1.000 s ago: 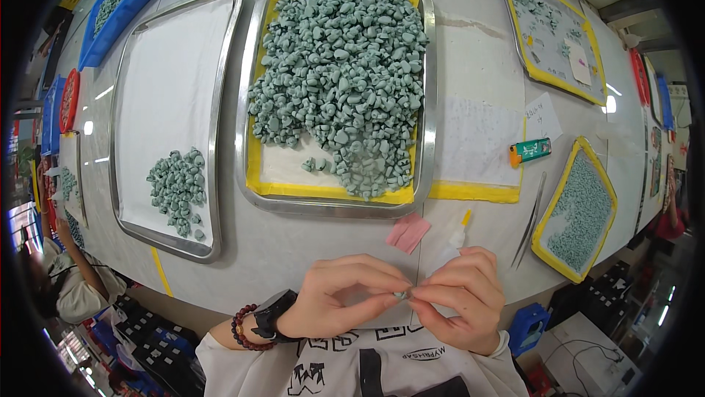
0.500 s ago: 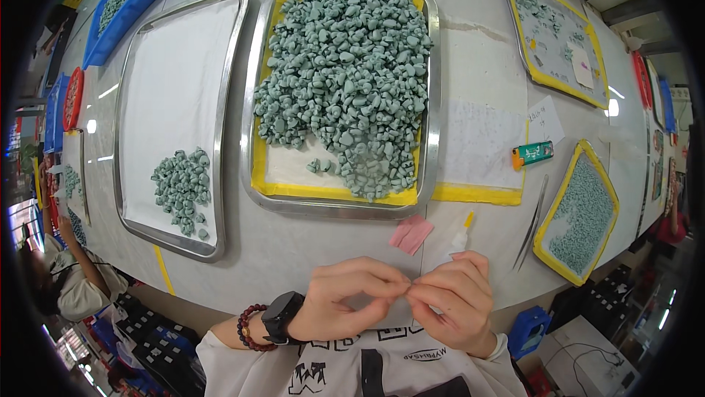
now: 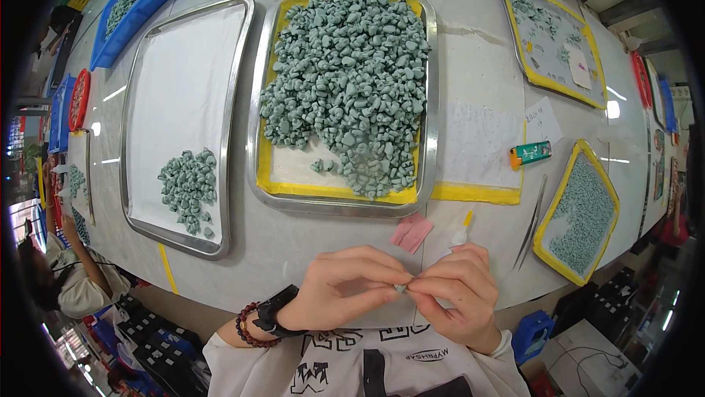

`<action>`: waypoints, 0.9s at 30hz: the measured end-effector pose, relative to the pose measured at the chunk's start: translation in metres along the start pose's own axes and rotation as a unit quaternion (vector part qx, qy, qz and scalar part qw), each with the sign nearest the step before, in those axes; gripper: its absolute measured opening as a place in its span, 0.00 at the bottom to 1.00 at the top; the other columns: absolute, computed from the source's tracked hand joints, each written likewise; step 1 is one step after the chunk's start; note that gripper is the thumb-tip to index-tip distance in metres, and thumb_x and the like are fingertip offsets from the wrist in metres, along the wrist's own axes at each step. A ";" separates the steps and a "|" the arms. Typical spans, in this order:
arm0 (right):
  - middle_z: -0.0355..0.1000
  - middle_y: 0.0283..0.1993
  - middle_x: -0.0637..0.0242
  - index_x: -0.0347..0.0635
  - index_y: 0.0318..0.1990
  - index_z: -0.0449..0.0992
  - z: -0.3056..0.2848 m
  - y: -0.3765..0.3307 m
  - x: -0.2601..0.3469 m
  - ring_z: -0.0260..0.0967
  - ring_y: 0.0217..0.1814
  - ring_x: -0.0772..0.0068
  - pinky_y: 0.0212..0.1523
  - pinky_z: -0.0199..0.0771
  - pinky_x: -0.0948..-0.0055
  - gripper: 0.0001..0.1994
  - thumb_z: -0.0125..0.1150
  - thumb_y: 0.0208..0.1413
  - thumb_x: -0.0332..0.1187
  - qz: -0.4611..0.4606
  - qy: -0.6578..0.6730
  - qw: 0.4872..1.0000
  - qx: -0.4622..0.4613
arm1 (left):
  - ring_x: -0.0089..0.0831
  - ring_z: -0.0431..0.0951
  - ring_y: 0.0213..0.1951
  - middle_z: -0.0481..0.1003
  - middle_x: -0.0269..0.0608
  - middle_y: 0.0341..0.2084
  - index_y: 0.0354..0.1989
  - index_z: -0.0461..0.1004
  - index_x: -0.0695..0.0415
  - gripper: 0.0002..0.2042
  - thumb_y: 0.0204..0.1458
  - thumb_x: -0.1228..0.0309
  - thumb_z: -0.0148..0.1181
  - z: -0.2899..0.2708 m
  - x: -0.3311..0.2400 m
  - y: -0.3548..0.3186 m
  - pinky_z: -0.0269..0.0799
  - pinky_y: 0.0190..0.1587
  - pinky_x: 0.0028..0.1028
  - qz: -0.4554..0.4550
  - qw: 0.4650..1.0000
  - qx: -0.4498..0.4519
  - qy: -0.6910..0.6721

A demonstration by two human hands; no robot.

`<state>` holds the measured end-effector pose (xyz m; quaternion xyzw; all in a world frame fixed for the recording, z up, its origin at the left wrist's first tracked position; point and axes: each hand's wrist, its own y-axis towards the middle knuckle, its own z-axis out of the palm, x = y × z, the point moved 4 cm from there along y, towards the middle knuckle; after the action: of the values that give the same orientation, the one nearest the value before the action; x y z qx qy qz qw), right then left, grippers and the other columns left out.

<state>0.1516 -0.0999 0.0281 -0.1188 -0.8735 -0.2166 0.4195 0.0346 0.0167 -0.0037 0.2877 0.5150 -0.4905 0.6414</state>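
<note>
while the table's (image 3: 275,246) near edge curves away beneath them, both hands meet in front of the shirt (image 3: 352,375), with bare surface open to their left and a narrower strip between them and the middle tray (image 3: 338,210). the left hand (image 3: 341,287) has thumb and forefinger nearly closed on a small green piece (image 3: 400,288), which sits right where the two hands' fingertips come together. the right hand (image 3: 461,294) is pinched up against it; whether it grips the piece or something finer, i cannot tell. most of the piece is covered by fingers, so its shape is hard to make out. the blue bin (image 3: 110,48) at far left is cut off by the view's edge.

just beyond the right hand lies a bottle (image 3: 462,231) with a yellow tip, partly hidden, and a pink cloth (image 3: 412,232) is left of it. tweezers (image 3: 531,221) and a lighter (image 3: 530,154) lie farther right, beside a yellow-rimmed tray (image 3: 562,268). green stones (image 3: 345,81) heap the middle tray; a smaller pile (image 3: 187,188) occupies the left tray's (image 3: 183,74) near end.
</note>
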 end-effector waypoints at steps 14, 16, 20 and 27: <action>0.66 0.29 0.66 0.43 0.41 0.74 -0.034 -0.014 -0.019 0.63 0.31 0.66 0.37 0.61 0.65 0.23 0.72 0.36 0.40 0.094 -0.154 0.984 0.017 | 0.28 0.72 0.31 0.74 0.43 0.36 0.36 0.75 0.62 0.12 0.41 0.85 0.60 -0.101 -0.051 -0.038 0.69 0.34 0.24 0.069 0.769 -0.399 0.494; 0.63 0.31 0.66 0.43 0.45 0.72 -0.027 -0.011 -0.019 0.61 0.33 0.65 0.36 0.61 0.64 0.28 0.73 0.34 0.44 0.135 -0.242 0.958 0.076 | 0.28 0.71 0.31 0.73 0.43 0.36 0.36 0.75 0.62 0.11 0.41 0.84 0.60 -0.095 -0.058 -0.021 0.68 0.32 0.25 0.071 0.720 -0.405 0.559; 0.60 0.32 0.65 0.47 0.46 0.70 -0.011 -0.014 -0.025 0.59 0.35 0.63 0.34 0.61 0.62 0.31 0.74 0.32 0.46 0.054 -0.236 0.958 0.155 | 0.30 0.71 0.31 0.71 0.40 0.33 0.38 0.75 0.60 0.12 0.43 0.83 0.59 -0.061 -0.051 0.027 0.68 0.32 0.27 0.142 0.739 -0.214 0.623; 0.60 0.31 0.65 0.46 0.46 0.63 -0.021 -0.043 -0.017 0.60 0.33 0.62 0.36 0.64 0.62 0.27 0.70 0.41 0.46 -0.012 0.048 0.998 -0.045 | 0.32 0.73 0.33 0.70 0.42 0.33 0.40 0.75 0.60 0.15 0.41 0.86 0.59 -0.058 -0.045 0.036 0.70 0.35 0.26 0.101 0.806 -0.170 0.559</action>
<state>0.1601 -0.1481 0.0147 -0.1164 -0.8432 -0.2663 0.4523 0.0464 0.0947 0.0163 0.4484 0.8277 -0.0821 0.3273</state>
